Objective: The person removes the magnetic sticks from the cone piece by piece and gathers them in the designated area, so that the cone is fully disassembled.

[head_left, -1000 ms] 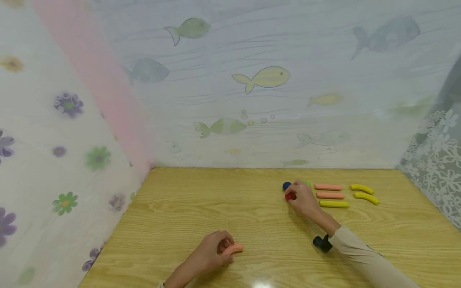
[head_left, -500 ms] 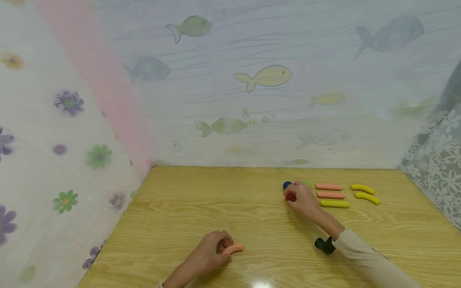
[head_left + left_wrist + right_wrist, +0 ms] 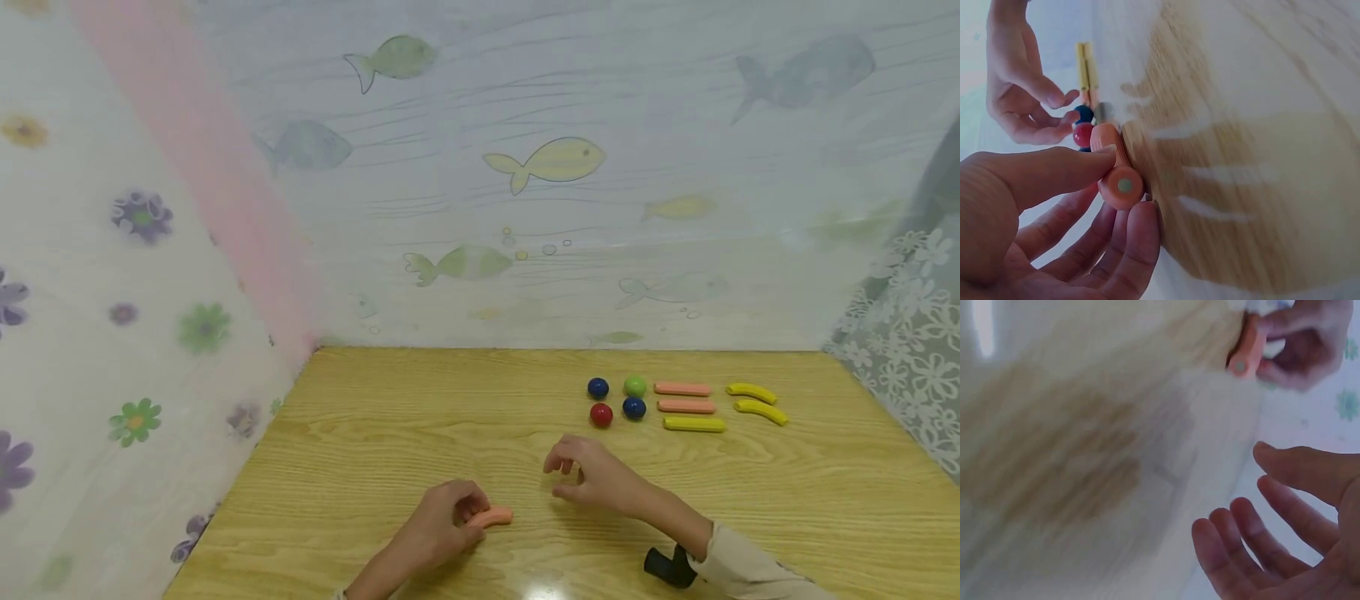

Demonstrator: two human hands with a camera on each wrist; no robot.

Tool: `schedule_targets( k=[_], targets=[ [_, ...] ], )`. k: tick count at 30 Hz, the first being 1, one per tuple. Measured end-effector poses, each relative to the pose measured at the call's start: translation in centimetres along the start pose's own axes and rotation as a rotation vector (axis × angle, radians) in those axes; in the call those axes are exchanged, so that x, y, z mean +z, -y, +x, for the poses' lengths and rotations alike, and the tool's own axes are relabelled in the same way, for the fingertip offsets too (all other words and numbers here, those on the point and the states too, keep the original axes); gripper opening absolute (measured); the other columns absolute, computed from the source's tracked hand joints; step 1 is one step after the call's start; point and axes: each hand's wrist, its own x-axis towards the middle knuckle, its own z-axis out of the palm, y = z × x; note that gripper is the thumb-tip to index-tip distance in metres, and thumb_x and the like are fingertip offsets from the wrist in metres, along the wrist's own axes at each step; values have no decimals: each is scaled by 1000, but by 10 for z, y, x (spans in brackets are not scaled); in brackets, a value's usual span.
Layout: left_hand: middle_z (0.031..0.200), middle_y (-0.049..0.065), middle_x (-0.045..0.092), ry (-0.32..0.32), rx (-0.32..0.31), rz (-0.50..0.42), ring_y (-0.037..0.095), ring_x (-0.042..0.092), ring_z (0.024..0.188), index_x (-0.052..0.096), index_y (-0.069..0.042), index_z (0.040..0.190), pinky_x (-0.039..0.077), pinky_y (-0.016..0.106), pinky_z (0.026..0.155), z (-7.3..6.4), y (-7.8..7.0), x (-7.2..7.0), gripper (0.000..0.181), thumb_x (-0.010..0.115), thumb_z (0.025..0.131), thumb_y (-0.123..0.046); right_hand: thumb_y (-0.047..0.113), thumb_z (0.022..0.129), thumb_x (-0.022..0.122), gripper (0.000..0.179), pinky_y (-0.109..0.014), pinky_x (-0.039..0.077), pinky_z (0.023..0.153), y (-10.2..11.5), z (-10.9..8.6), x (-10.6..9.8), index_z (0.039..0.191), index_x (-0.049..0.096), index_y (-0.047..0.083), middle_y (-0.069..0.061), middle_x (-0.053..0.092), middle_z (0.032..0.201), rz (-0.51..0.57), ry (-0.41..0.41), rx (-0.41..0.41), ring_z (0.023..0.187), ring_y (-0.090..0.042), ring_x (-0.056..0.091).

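Between thumb and fingers, my left hand (image 3: 435,529) pinches a curved orange toy rod (image 3: 495,517) at the table's near side. A pale round spot marks the rod's end (image 3: 1124,185) in the left wrist view. My right hand (image 3: 603,479) hovers right of the rod, fingers loosely bent and holding nothing. Beyond it lie a red ball (image 3: 601,415), two blue balls (image 3: 597,388) and a green ball (image 3: 635,386), grouped together. To their right are two straight orange rods (image 3: 681,389) and a straight yellow rod (image 3: 694,425).
Two curved yellow rods (image 3: 752,392) lie farthest right. The wooden table (image 3: 420,417) meets a fish-patterned wall covering (image 3: 465,308) at the back and a flowered one (image 3: 172,375) on the left. A black device (image 3: 667,568) sits at the right wrist.
My right hand has let go of the red ball and drawn back toward the left hand, uncovering the balls. The left hand keeps its hold on the curved rod, nearly still.
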Motion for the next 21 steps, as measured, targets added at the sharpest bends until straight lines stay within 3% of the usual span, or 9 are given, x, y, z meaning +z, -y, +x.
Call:
schedule_targets(
  k=[8,16,21],
  targets=[
    [84,-3,61,-23,49,-27,10,57,76,66,-8,87,49,25,68,4,-1,5,16,76,76,-2,8,79,76,20,-22,47,66,26,2,34,95,63,7,1,60,87,22,116,-95,76,-7,54],
    [83,-4,63,-31,49,-67,9,59,75,66,-9,86,49,24,67,4,-2,9,15,78,77,-6,1,73,77,19,-18,43,59,35,6,52,83,64,10,8,56,76,23,39,-23,67,-2,50],
    [85,-3,63,-23,64,-69,10,59,77,66,-9,89,50,25,69,3,-1,8,13,76,79,-9,-3,74,74,17,-17,44,55,30,2,52,80,65,10,7,59,72,27,-7,-27,62,-2,51]
  ],
)
